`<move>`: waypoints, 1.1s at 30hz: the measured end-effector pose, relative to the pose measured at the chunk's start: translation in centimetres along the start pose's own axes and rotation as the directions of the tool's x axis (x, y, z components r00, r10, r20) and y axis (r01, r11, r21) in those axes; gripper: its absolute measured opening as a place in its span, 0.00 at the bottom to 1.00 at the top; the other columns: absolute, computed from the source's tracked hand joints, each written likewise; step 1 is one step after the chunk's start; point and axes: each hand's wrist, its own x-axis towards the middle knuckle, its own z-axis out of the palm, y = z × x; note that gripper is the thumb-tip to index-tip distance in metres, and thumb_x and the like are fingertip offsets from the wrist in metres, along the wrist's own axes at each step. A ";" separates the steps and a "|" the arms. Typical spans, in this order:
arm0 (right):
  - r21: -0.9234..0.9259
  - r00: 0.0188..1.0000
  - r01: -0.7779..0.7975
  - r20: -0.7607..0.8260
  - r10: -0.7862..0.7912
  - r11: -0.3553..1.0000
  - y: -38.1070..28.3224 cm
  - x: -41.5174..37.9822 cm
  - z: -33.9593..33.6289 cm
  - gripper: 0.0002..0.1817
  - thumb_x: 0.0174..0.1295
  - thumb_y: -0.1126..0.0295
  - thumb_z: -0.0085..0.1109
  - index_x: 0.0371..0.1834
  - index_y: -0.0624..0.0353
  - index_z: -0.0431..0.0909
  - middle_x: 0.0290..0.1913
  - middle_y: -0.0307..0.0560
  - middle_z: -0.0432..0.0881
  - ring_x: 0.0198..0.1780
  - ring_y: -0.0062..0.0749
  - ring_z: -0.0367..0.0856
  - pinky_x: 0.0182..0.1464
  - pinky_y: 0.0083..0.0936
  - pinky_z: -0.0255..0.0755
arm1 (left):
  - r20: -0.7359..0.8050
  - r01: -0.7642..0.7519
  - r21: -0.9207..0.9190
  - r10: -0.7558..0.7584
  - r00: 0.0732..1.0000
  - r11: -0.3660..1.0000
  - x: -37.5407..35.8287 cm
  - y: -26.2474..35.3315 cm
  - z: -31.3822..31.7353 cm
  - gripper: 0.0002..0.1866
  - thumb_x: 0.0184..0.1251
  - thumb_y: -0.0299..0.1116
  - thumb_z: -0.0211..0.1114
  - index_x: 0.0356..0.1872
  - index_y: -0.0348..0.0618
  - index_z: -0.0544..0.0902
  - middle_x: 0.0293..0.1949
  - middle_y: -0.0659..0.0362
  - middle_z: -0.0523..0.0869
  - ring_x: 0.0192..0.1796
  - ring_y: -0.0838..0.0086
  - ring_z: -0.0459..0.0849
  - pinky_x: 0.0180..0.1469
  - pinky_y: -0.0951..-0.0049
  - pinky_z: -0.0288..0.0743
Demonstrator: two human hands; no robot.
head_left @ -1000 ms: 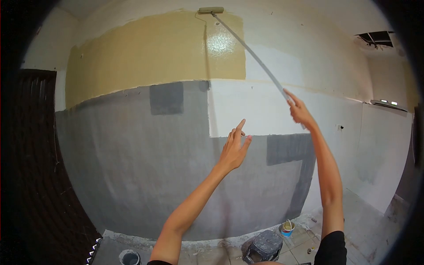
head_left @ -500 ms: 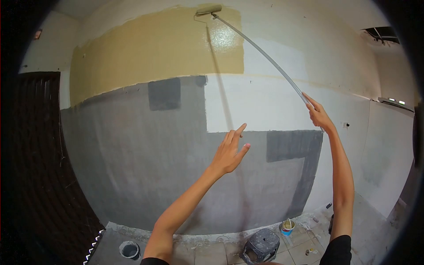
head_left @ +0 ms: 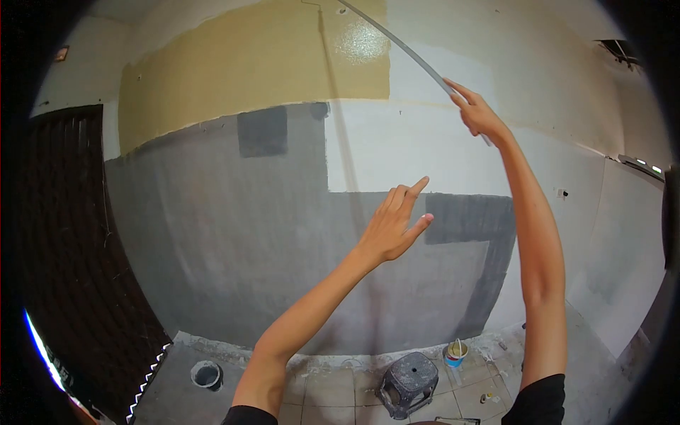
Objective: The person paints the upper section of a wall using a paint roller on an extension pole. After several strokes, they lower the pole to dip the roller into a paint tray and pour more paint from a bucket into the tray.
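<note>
My right hand (head_left: 482,117) is wrapped round the lower part of a long grey pole (head_left: 404,48), raised in front of the wall at the upper right. The pole slants up and left past the top edge of the view, so its roller head is out of sight. Nothing is in my left hand (head_left: 398,218), which hangs in mid-air before the grey wall area (head_left: 234,262) with thumb and forefinger apart. Yellow-tan paint (head_left: 234,67) covers the upper wall, glossy near the pole, beside a white patch (head_left: 404,152).
On the tiled floor are a paint-spattered dark stool (head_left: 411,379), a small paint can (head_left: 455,353) and a dark bucket (head_left: 207,375). A dark ribbed door (head_left: 71,234) stands at the left. A wall socket (head_left: 562,193) is at the right.
The pole has risen, and its roller has gone out of the top of the view. My right hand has moved up and left; my left hand has moved right and slightly up.
</note>
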 end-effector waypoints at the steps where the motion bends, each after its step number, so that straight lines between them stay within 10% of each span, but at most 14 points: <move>1: 0.016 1.000 -0.020 -0.014 0.020 1.000 0.0 0.1 0.9 0.26 0.81 0.57 0.48 0.81 0.34 0.68 0.18 0.32 0.58 0.16 0.21 0.59 0.18 0.27 0.63 | -0.002 0.003 0.001 -0.003 1.000 1.000 0.1 0.4 0.1 0.35 0.80 0.50 0.55 0.81 0.51 0.58 0.57 0.47 0.76 0.61 0.54 0.75 0.65 0.52 0.71; 19: 0.029 0.996 -0.085 0.015 0.084 0.996 0.2 -7.6 -1.4 0.26 0.81 0.57 0.50 0.80 0.35 0.69 0.17 0.32 0.58 0.16 0.20 0.57 0.18 0.26 0.61 | -0.032 -0.010 -0.065 0.008 0.999 0.998 2.5 1.4 2.4 0.33 0.83 0.50 0.51 0.82 0.51 0.58 0.57 0.46 0.76 0.60 0.53 0.77 0.65 0.54 0.70; 29: 0.221 0.999 -0.039 -0.023 0.045 0.975 -6.5 -0.1 9.4 0.27 0.78 0.57 0.52 0.79 0.40 0.70 0.18 0.37 0.67 0.18 0.23 0.65 0.22 0.29 0.66 | -0.184 0.272 -0.401 -0.367 0.912 0.875 7.2 -0.3 -3.4 0.36 0.85 0.62 0.33 0.85 0.58 0.45 0.58 0.38 0.79 0.65 0.48 0.78 0.67 0.52 0.69; 33: 0.281 0.998 -0.055 -0.017 0.062 0.958 -5.2 -4.3 12.8 0.27 0.80 0.58 0.50 0.81 0.42 0.67 0.16 0.30 0.58 0.16 0.18 0.53 0.20 0.25 0.55 | -0.149 0.319 -0.499 -0.442 0.885 0.806 5.6 -2.7 -4.2 0.37 0.85 0.63 0.33 0.86 0.60 0.44 0.65 0.34 0.76 0.66 0.45 0.78 0.68 0.49 0.68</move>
